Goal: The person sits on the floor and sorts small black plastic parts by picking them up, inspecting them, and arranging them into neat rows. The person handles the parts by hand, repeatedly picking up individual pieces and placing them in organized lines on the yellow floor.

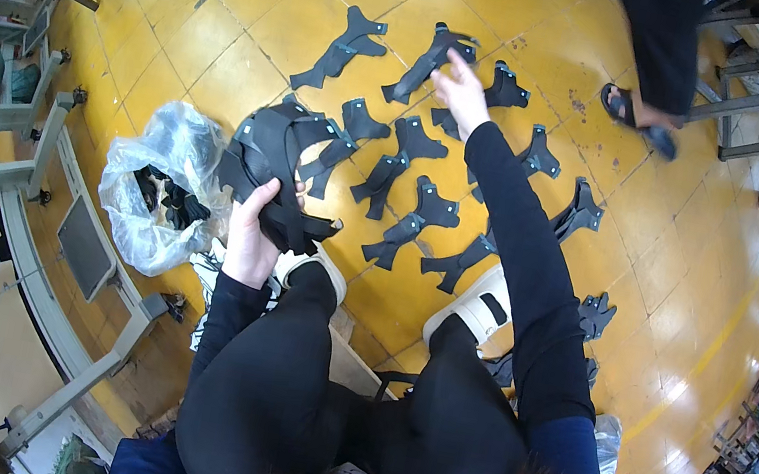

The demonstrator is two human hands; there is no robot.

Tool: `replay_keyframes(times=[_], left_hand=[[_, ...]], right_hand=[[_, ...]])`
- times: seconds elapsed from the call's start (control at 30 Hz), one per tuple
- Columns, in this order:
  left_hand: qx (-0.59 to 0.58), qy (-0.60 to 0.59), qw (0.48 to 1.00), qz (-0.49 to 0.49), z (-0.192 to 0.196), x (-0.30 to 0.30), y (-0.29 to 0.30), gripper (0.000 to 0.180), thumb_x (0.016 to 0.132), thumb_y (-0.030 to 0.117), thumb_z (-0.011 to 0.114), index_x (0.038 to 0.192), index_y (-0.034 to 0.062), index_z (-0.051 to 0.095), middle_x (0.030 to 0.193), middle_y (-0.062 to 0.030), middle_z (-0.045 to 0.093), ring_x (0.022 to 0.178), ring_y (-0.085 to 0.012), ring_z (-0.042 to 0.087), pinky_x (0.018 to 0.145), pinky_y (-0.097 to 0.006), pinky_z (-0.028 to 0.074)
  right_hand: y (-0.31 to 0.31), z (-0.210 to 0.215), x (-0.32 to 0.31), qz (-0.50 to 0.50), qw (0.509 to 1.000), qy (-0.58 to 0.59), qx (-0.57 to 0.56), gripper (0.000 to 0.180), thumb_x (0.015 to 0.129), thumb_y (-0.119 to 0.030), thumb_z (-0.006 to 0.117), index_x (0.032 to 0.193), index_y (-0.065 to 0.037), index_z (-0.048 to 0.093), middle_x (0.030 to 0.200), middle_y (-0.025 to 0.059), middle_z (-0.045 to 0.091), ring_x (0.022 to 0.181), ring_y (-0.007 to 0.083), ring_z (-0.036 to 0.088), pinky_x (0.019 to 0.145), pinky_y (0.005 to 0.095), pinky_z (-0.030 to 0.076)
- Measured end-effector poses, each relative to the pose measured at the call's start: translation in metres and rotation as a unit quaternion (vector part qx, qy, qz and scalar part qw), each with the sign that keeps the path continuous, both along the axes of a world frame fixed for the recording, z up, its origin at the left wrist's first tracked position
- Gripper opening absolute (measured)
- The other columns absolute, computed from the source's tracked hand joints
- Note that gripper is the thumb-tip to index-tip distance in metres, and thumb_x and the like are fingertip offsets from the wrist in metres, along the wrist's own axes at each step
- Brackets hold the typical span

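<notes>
My left hand (253, 233) grips a thick bundle of black cut fabric pieces (262, 153) above the floor, left of my knees. Its thumb presses on the near side, while strips of the bundle hang below. My right arm stretches far forward, and my right hand (463, 99) hovers over or touches a black fabric piece (415, 76) lying on the floor; contact is unclear. Its fingers look extended and apart. Several similar forked black pieces lie around, such as one at the far left (341, 53) and one in the middle (420, 140); many carry a small pale tag.
A clear plastic bag (147, 232) with dark pieces inside stands left of the bundle. Metal-framed tables (19, 265) line the left side. Another person's sandalled foot (639, 120) is at the far right, near dark stools (747, 109). Yellow tiles (248, 1) cover the floor.
</notes>
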State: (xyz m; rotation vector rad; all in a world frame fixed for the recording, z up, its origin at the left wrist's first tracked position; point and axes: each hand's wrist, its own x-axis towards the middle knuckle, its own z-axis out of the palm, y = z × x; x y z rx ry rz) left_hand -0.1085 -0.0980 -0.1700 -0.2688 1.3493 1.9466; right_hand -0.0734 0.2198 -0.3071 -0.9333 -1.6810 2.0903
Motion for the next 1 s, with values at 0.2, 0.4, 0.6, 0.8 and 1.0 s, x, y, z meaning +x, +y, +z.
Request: replay_keyframes(times=[0.2,0.4,0.6,0.8,1.0], left_hand=[[-0.032,0.009,0.998,-0.050,0.000,0.004,0.008,0.027,0.087,0.013,0.059,0.110,0.0006,0.056,0.094,-0.0104,0.065,0.080,-0.0181,0.062,0.074,-0.030,0.051],[-0.033,0.012,0.996,-0.087,-0.014,0.017,0.028,0.038,0.081,0.001,0.065,0.117,0.0039,0.054,0.107,-0.0053,0.061,0.096,-0.0169,0.060,0.085,-0.030,0.048],[-0.027,0.041,0.989,-0.140,-0.018,0.024,0.039,0.048,0.078,0.000,0.068,0.123,0.0032,0.051,0.116,-0.0049,0.058,0.104,-0.0164,0.056,0.091,-0.031,0.045],[-0.047,0.055,0.982,-0.176,-0.032,0.023,0.029,0.053,0.076,-0.003,0.066,0.126,0.0026,0.049,0.119,-0.0057,0.057,0.107,-0.0169,0.055,0.094,-0.031,0.043],[-0.028,0.053,0.981,-0.184,-0.023,0.025,0.033,0.053,0.076,-0.002,0.066,0.126,0.0028,0.049,0.119,-0.0059,0.057,0.107,-0.0170,0.055,0.093,-0.031,0.043]], right_hand=[[-0.042,-0.008,0.050,0.125,0.986,-0.107,-0.004,0.030,0.085,-0.015,0.062,0.112,-0.001,0.062,0.097,0.0060,0.065,0.082,0.0119,0.060,0.079,0.0263,0.047],[-0.064,0.066,0.093,0.138,0.989,-0.031,-0.052,0.027,0.092,-0.019,0.057,0.114,-0.004,0.061,0.101,0.0022,0.064,0.087,0.0083,0.056,0.080,0.0228,0.044],[-0.072,0.100,0.102,0.150,0.987,0.050,-0.019,0.031,0.092,-0.018,0.057,0.119,-0.003,0.057,0.110,0.0046,0.062,0.096,0.0105,0.056,0.088,0.0249,0.043],[-0.076,0.120,0.099,0.108,0.990,0.079,-0.048,0.046,0.089,-0.013,0.059,0.133,-0.004,0.045,0.122,0.0064,0.056,0.108,0.0127,0.053,0.094,0.0287,0.042],[-0.076,0.132,0.103,0.142,0.981,0.103,-0.077,0.050,0.084,-0.003,0.064,0.131,-0.002,0.048,0.117,0.0067,0.058,0.107,0.0126,0.052,0.096,0.0286,0.042]])
